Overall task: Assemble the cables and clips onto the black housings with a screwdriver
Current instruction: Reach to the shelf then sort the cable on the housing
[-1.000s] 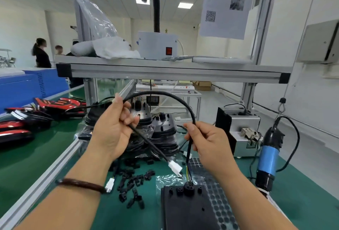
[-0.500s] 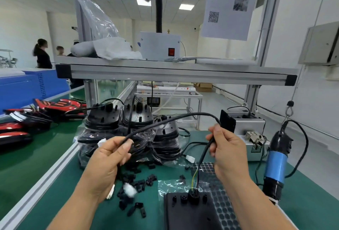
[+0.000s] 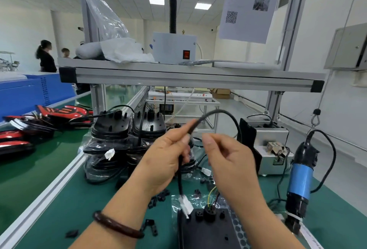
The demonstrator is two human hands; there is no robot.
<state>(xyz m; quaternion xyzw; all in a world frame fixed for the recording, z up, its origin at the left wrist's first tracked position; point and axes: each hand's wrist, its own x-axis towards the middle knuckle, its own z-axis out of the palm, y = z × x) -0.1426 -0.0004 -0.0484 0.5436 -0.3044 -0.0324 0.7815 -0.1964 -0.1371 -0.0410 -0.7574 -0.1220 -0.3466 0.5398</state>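
Cable point(image 3: 218, 112) loops above green bench mat point(image 3: 59, 195) (factory hall behind).

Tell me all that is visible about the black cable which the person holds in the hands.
The black cable is thin and round, seemingly rubber-sheathed. It arches in a loop above both hands. The left hand grips it; below that fist it hangs down to a white connector. The other side runs down behind the right hand, whose grip I cannot confirm. Coloured wires there enter a round socket on the black housing on the green bench.
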